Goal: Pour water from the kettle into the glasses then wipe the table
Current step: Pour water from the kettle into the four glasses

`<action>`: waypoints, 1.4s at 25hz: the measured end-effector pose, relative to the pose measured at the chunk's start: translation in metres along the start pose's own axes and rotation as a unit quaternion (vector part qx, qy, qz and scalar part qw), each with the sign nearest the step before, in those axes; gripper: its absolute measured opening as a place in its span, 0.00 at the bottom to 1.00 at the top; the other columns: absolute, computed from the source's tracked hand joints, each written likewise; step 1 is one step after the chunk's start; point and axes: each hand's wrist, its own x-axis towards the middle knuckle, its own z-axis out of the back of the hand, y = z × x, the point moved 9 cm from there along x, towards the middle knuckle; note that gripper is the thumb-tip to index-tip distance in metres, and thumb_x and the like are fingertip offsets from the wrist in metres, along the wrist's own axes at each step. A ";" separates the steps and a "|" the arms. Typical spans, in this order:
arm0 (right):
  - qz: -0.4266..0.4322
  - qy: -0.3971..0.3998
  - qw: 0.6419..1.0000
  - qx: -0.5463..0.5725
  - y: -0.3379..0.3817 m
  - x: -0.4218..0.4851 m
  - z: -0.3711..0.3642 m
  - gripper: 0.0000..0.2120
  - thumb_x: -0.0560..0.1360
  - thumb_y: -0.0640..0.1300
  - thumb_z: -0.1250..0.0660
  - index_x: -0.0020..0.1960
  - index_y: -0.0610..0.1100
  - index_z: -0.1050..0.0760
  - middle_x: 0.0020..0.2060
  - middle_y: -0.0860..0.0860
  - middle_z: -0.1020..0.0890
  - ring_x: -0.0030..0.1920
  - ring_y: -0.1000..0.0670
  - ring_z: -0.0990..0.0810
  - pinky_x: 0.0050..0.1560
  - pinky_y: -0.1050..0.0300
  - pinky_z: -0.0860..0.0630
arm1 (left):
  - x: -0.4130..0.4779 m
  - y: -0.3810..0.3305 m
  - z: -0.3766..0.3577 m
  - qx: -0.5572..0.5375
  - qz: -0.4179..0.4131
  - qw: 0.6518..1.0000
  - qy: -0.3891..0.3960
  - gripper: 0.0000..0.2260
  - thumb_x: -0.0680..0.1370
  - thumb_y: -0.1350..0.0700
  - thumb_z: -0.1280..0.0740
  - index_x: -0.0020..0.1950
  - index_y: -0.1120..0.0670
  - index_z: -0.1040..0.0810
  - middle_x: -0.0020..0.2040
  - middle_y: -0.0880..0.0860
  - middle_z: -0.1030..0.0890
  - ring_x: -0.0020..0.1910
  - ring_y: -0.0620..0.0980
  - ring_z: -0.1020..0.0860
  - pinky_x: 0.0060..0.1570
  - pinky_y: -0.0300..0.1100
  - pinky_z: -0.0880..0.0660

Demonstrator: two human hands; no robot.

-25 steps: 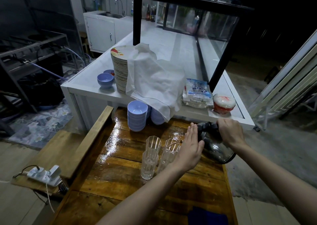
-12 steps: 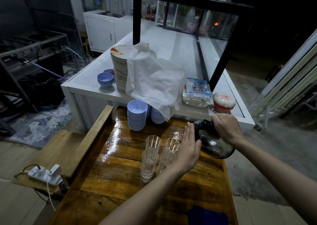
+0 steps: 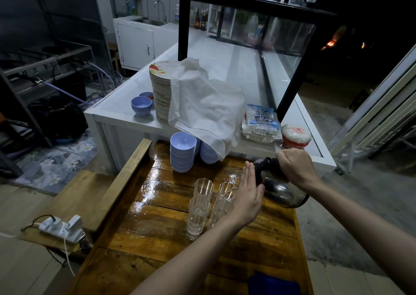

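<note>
My right hand [image 3: 296,167] is closed around the black handle of a steel kettle [image 3: 281,190], which is tilted toward the left above the wooden table [image 3: 157,227]. My left hand [image 3: 247,195] is flat with fingers straight, its palm against the kettle's side. Several clear ribbed glasses [image 3: 201,207] stand together just left of that hand; the right ones are partly hidden behind it. A blue cloth [image 3: 273,283] lies at the table's near edge.
Stacks of blue bowls [image 3: 182,152] stand at the table's far end against a white counter [image 3: 117,117] with a plate stack [image 3: 161,92], a white cloth, a packet and a red-and-white tub [image 3: 296,136]. A power strip [image 3: 62,228] lies on the bench at left.
The kettle has risen and shifted up and slightly left with my right hand. My left hand followed it, staying flat against its side. The glasses have not moved.
</note>
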 end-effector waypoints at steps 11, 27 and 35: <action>0.045 0.005 0.998 -0.038 0.013 0.008 -0.001 0.21 0.71 0.46 0.46 0.22 0.41 0.34 0.19 0.47 0.33 0.22 0.49 0.37 0.30 0.58 0.46 | -0.001 -0.002 0.006 -0.009 0.001 1.000 -0.004 0.28 0.84 0.51 0.49 0.78 0.54 0.63 0.78 0.49 0.64 0.75 0.43 0.64 0.74 0.38 0.62; 0.095 0.004 0.991 -0.093 0.019 0.007 -0.005 0.21 0.71 0.50 0.49 0.22 0.45 0.37 0.20 0.45 0.29 0.25 0.50 0.33 0.29 0.59 0.44 | -0.007 -0.002 0.006 -0.012 0.003 1.000 0.011 0.29 0.84 0.50 0.50 0.77 0.54 0.64 0.77 0.49 0.65 0.75 0.42 0.65 0.73 0.37 0.63; -0.054 -0.036 0.998 -0.002 -0.012 -0.014 0.009 0.20 0.71 0.46 0.46 0.21 0.45 0.37 0.19 0.48 0.33 0.23 0.49 0.36 0.28 0.56 0.42 | 0.000 -0.011 0.002 0.022 -0.009 0.999 0.037 0.27 0.84 0.52 0.50 0.78 0.54 0.61 0.79 0.50 0.62 0.75 0.42 0.64 0.73 0.38 0.63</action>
